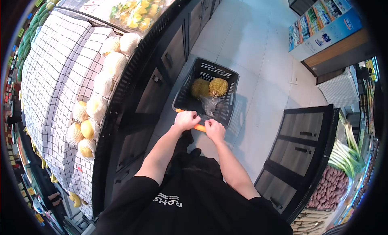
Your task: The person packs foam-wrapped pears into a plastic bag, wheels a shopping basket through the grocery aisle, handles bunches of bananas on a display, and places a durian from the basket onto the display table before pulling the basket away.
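Note:
Both of my hands grip the orange handle (199,127) at the near end of a dark grey shopping basket (232,99) on the floor. My left hand (187,120) is wrapped over the handle's left part, and my right hand (215,130) closes round its right end. Inside the basket lie two spiky yellowish durians, a brighter durian (218,87) on the right and a duller durian (200,88) beside it. Nearer to me in the basket is a crumpled clear plastic bag (211,105); its contents cannot be made out.
On the left runs a produce stand (161,57) with net-wrapped round fruit (97,107) on checked cloth. To the right stands a dark cabinet (297,142) bearing leeks (345,154) and reddish root vegetables (329,186). Farther off is a blue-and-white display box (323,29). Pale tiled floor (258,73) lies between.

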### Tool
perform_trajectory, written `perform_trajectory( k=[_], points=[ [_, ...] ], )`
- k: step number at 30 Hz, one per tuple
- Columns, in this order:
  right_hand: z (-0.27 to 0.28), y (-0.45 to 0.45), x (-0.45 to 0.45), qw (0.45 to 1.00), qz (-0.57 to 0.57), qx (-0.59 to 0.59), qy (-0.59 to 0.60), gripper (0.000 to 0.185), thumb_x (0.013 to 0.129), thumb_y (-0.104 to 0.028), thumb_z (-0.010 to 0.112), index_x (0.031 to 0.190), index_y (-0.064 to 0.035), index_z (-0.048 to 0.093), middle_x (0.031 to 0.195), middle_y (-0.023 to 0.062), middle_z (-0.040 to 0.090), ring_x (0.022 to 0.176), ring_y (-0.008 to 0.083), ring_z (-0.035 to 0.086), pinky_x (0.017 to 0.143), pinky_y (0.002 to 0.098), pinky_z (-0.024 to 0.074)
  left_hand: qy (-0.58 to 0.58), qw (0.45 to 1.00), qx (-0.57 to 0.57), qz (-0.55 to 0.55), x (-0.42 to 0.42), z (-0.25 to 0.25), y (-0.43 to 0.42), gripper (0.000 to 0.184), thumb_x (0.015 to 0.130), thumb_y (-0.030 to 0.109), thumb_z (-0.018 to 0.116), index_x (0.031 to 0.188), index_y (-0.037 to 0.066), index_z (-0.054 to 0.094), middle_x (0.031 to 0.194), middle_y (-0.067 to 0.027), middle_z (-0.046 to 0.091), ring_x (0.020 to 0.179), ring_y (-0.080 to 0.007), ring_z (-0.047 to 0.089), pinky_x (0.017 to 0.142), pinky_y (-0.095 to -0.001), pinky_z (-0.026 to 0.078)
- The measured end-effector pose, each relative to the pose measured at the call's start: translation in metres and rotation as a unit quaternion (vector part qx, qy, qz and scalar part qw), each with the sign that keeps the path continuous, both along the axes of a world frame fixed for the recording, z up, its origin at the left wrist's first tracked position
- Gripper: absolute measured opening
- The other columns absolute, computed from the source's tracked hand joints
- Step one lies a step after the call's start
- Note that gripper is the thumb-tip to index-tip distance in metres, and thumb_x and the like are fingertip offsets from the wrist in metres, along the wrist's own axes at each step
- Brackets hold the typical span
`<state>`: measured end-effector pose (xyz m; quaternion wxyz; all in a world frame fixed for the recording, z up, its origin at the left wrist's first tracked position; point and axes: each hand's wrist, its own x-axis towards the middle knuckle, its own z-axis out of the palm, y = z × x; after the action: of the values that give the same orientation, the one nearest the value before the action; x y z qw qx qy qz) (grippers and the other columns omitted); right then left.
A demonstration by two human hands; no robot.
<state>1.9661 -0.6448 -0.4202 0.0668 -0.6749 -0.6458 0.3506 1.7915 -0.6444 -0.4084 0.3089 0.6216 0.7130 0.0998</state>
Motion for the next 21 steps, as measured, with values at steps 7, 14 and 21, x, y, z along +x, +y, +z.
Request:
perform_trajectory(
  k=[7, 14, 21],
  points=[
    [0.001, 0.056, -0.004, 1.0, -0.009, -0.019, -0.015, 0.035, 0.087, -0.043, 0.057, 0.096, -0.0138, 0.074, 0.088, 0.0138, 0.071, 0.088, 0.0363, 0.068, 0.077, 0.0461, 0.0526, -0.026, 0.999, 0.013, -0.028, -0.007, -0.008, 0.054, 0.036, 0.082, 0.04, 0.056, 0.075, 0.007, 0.069, 0.075, -0.0168, 0.069, 0.075, -0.0344, 0.068, 0.073, -0.0454, 0.054],
    [-0.004, 0.092, -0.002, 0.999, -0.01, -0.046, -0.02, 0.038, 0.086, -0.045, 0.056, 0.1, -0.0134, 0.073, 0.095, 0.0138, 0.072, 0.095, 0.0365, 0.067, 0.085, 0.0456, 0.0526, -0.04, 0.998, 0.017, -0.04, -0.008, -0.01, 0.091, 0.034, 0.083, 0.037, 0.056, 0.075, 0.007, 0.069, 0.076, -0.0173, 0.069, 0.076, -0.0348, 0.068, 0.074, -0.0461, 0.054],
    [0.001, 0.115, -0.002, 0.998, -0.013, -0.057, -0.025, 0.038, 0.085, -0.045, 0.056, 0.099, -0.0134, 0.073, 0.095, 0.0142, 0.072, 0.095, 0.0365, 0.067, 0.085, 0.0451, 0.0519, -0.044, 0.998, -0.006, -0.052, -0.007, -0.004, 0.115, 0.033, 0.083, 0.037, 0.056, 0.079, 0.007, 0.069, 0.078, -0.0167, 0.07, 0.077, -0.0343, 0.069, 0.075, -0.0453, 0.054]
  ],
)
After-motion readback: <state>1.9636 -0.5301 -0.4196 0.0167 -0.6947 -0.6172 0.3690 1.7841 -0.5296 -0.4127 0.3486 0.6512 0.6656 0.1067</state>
